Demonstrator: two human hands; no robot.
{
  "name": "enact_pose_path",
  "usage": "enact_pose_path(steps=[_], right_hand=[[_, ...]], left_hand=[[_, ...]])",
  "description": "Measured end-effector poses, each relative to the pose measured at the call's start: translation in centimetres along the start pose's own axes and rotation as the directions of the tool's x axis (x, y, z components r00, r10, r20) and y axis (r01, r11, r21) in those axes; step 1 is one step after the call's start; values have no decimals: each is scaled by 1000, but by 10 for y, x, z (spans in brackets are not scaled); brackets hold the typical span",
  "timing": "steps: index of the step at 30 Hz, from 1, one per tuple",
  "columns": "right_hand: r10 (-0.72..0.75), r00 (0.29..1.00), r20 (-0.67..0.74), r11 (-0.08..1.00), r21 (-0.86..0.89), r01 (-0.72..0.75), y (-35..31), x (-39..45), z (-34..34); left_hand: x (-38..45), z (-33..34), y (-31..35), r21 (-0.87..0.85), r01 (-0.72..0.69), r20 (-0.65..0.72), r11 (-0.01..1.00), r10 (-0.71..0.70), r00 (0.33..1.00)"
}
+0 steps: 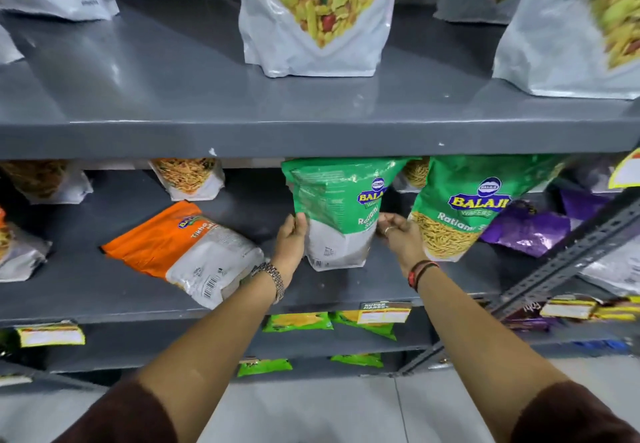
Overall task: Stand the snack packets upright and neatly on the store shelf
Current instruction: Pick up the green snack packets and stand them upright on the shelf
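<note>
Snack packets are what you are sorting, and right now you have one green and white foil packet (341, 214) between your two hands on the grey metal middle shelf (104, 300). Your left hand (291, 240) is pressed flat on its left edge, with the thumb on the front. Your right hand (403, 238) is on its right side, fingers curled in at the edge. Both hands are pinching the same packet from the sides. Its bottom looks to be on the shelf or just about there; I cannot tell if it is fully down. It is turned a bit sideways, so you see part of its back.

So the step you are on looks like this: setting this packet up straight. It stands just beside a second green packet with yellow sticks showing (460, 210), which is upright but leans a little.

For the next move, I think you should turn the packet so its front faces you, push its bottom flat, and let go slowly so it does not tip. Keep it close to the green one beside it so they line up.

There is more to do after that. An orange and white packet (183, 252) lies flat on the shelf to the left, well apart from your hands. A shiny purple packet (530, 231) lies crumpled on the right, behind the green one.
</note>
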State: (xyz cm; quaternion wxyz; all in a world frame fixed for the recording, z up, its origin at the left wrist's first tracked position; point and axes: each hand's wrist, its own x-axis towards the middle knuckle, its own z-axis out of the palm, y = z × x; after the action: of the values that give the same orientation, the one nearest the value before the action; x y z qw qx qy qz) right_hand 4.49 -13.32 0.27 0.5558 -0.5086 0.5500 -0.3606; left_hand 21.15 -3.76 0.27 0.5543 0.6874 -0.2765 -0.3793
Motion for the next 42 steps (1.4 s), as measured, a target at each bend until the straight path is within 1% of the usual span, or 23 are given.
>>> enact_pose_path(steps=[2, 4, 6, 10, 11, 14, 16, 18, 20, 22, 23, 26, 28, 30, 32, 34, 35, 36, 39, 42], right_hand=[[54, 999, 9, 999, -1, -54, -2, 1, -2], [71, 997, 17, 997, -24, -70, -4, 1, -3], [65, 997, 42, 998, -12, -65, -4, -2, -3], [14, 998, 54, 990, -142, -6, 14, -18, -4], [11, 998, 64, 990, -143, -1, 22, -25, -3], [52, 990, 134, 997, -59, -44, 40, -50, 4], [29, 977, 213, 999, -50, -18, 47, -56, 8], [-4, 969, 247, 994, -103, 31, 48, -56, 5], [-30, 979, 200, 986, -157, 63, 47, -50, -6], [-38, 992, 123, 988, -143, 56, 41, -40, -20], [-36, 994, 102, 992, -121, 48, 35, -34, -25], [5, 994, 111, 996, -84, 4, 12, -13, -27], [86, 987, 136, 996, -36, -82, -4, -5, -21], [174, 966, 190, 982, 43, -185, -16, -1, -12], [248, 938, 243, 957, 90, -277, -24, 5, -2], [285, 919, 273, 943, 91, -320, -26, 9, 7], [294, 914, 280, 941, 86, -328, -26, 8, 9], [289, 912, 291, 943, 77, -324, -25, 7, 10], [230, 921, 314, 963, 66, -263, -17, -2, 5], [190, 943, 274, 957, 162, -240, -10, -14, 0]], left_hand=[[-5, 2, -14, 88, 92, 23, 992, -95, 995], [-16, 4, -28, 111, 171, 95, 979, -182, 979], [-23, 10, -37, 136, 182, 133, 974, -200, 971], [-11, 24, -25, 135, 168, 35, 977, -174, 984], [-7, 28, -19, 116, 170, 27, 979, -174, 984], [11, 37, -9, -12, 234, 2, 972, -234, 972], [22, 39, -5, -50, 265, -23, 963, -266, 964], [26, 41, -1, -96, 255, -76, 962, -262, 962], [24, 40, -5, -96, 215, -151, 972, -228, 962], [8, 41, -14, -31, 219, -231, 975, -220, 948], [-1, 41, -19, -21, 221, -248, 975, -219, 944], [-31, 48, -30, -27, 188, -235, 982, -189, 954], [-48, 56, -33, -50, 177, -250, 983, -184, 951], [-66, 64, -32, -93, 172, -238, 981, -190, 953], [-81, 75, -29, -142, 178, -170, 974, -201, 965], [-89, 85, -30, -223, 179, -65, 958, -198, 978], [-89, 88, -32, -235, 187, -45, 954, -203, 978], [-86, 90, -32, -238, 194, -52, 952, -212, 976], [-74, 89, -30, -297, 185, -119, 937, -229, 966], [-56, 81, -25, -416, 177, -95, 892, -236, 967]])
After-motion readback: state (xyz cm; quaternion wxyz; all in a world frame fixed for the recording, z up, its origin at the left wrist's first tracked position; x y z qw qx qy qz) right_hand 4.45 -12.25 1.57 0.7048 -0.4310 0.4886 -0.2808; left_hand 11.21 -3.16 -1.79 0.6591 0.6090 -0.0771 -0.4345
